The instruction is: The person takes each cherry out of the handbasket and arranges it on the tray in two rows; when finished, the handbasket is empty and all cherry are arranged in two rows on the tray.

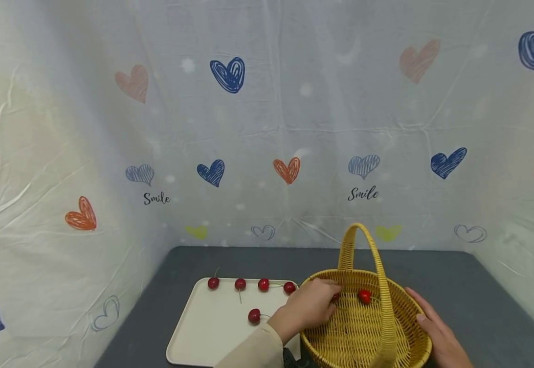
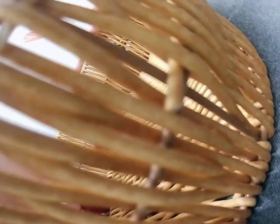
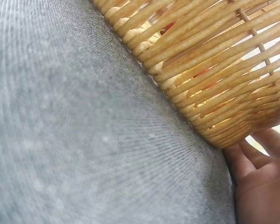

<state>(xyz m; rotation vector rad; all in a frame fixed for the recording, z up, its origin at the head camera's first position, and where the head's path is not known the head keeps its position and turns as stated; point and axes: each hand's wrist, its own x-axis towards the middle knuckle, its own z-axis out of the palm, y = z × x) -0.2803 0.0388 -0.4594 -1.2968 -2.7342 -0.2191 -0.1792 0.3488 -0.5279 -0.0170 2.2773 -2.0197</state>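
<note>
A yellow wicker basket (image 1: 350, 337) with a tall arched handle stands on the dark grey table. My left hand (image 1: 310, 304) reaches over its left rim, fingers bent downward, and pinches a dark red cherry (image 1: 336, 297) that shows partly between the fingertips. A second cherry (image 1: 364, 296) with a green stem lies inside the basket, right of that hand. Against the outer right wall rests my right hand (image 1: 442, 332), its fingers long and straight and its thumb at the rim. The right wrist view shows those fingers (image 3: 245, 158) by the woven wall (image 3: 214, 93).
Left of the basket lies a cream tray (image 1: 207, 327) bearing several cherries, including one cherry (image 1: 254, 316) near its middle and a row along the far edge. The basket overlaps the tray's right side in the head view. A curtain printed with hearts (image 1: 290, 170) encloses the table.
</note>
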